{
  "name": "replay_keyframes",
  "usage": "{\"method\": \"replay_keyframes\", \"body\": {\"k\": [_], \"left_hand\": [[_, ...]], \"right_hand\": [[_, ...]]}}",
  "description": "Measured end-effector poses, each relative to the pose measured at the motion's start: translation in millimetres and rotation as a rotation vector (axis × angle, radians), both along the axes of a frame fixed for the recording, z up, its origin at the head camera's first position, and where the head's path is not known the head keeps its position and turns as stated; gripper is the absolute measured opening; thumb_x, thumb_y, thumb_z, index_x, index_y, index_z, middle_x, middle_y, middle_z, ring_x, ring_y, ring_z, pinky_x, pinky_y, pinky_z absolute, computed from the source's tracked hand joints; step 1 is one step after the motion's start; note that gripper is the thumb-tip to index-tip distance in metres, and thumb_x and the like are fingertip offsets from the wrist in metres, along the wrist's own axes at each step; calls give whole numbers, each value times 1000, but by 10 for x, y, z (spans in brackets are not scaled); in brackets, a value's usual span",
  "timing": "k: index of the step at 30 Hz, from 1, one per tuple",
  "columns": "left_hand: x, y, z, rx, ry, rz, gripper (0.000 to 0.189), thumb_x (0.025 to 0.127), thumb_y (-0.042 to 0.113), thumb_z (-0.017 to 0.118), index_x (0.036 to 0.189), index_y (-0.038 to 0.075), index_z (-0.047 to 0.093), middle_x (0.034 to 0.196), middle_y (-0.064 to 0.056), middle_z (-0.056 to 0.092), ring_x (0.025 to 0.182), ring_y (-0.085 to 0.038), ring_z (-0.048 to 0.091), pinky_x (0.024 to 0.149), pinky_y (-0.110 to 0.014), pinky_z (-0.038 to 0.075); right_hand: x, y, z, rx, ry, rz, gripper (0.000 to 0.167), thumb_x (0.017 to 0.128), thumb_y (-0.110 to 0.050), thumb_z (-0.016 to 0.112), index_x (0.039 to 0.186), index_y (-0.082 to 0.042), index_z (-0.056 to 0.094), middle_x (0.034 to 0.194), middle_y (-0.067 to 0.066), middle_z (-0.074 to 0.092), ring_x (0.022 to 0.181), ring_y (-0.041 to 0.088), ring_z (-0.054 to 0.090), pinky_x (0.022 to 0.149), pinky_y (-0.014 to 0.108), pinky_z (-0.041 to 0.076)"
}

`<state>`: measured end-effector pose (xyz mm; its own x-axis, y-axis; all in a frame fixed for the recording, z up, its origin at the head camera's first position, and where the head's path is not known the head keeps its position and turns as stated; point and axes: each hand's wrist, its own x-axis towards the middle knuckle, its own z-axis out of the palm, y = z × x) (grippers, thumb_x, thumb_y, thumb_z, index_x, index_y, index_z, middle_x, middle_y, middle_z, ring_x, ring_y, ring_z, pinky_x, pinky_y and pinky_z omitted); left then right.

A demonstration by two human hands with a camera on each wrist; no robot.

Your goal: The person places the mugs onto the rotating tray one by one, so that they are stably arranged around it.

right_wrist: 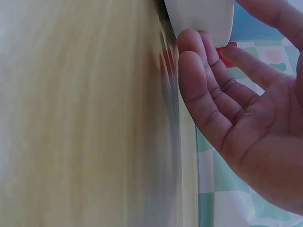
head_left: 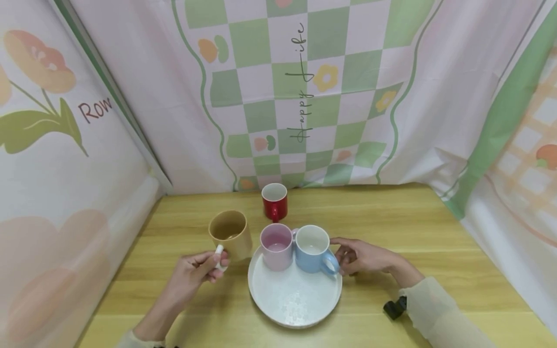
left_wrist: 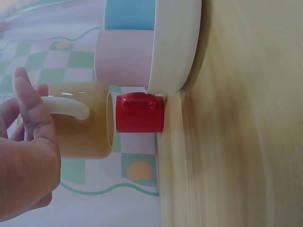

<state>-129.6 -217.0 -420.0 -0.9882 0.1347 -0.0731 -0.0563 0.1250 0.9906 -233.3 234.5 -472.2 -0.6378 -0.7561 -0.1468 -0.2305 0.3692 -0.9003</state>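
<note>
My left hand (head_left: 202,268) pinches the white handle (head_left: 220,258) of a tan mug (head_left: 237,244). In the left wrist view this mug (left_wrist: 90,137) hangs upright above the table, its base clear of it. A pink mug (head_left: 278,256) and a light blue mug (head_left: 308,261) stand upright side by side at the back of a round white tray (head_left: 296,302). At the tray's right side is my right hand (head_left: 363,256), fingers relaxed beside the blue mug and its handle. In the right wrist view, fingertips (right_wrist: 191,42) lie right at the tray's outer wall (right_wrist: 203,16).
A red mug (head_left: 280,205) with a white inside stands on the wooden table (head_left: 391,217) behind the tray, handle toward me. Checked cloth (head_left: 326,121) hangs along the table's back edge, and more printed cloth (head_left: 52,193) hangs at the left.
</note>
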Motion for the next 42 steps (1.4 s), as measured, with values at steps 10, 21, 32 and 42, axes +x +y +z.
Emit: {"method": "replay_keyframes", "body": {"k": [10,21,32,42], "left_hand": [[95,36,-7,-15,52,-91,40,100,22,61,121,-12,64,98,5,77,75,-8,69,69,-22,61],[203,157,14,-9,59,-162,38,100,21,60,118,-12,66,99,4,77,74,-7,68,68,-26,62],[313,221,49,18,67,-225,36,100,18,61,118,-13,65,98,2,77,73,-5,67,67,-26,62],[372,340,40,-2,27,-289,33,99,23,62,116,-3,70,104,-20,74,71,-10,70,67,-33,63]], "right_hand": [[15,-10,31,-3,19,9,81,86,-11,76,152,1,32,109,19,62,89,21,66,70,25,59],[11,-4,10,0,9,2,81,86,-11,76,153,0,31,109,17,62,88,21,67,68,26,60],[10,-4,6,5,12,9,81,86,-12,76,153,-2,32,109,17,62,88,19,67,68,26,60],[10,-5,14,12,16,7,81,86,-12,76,153,-1,31,109,17,62,88,19,67,68,26,59]]}}
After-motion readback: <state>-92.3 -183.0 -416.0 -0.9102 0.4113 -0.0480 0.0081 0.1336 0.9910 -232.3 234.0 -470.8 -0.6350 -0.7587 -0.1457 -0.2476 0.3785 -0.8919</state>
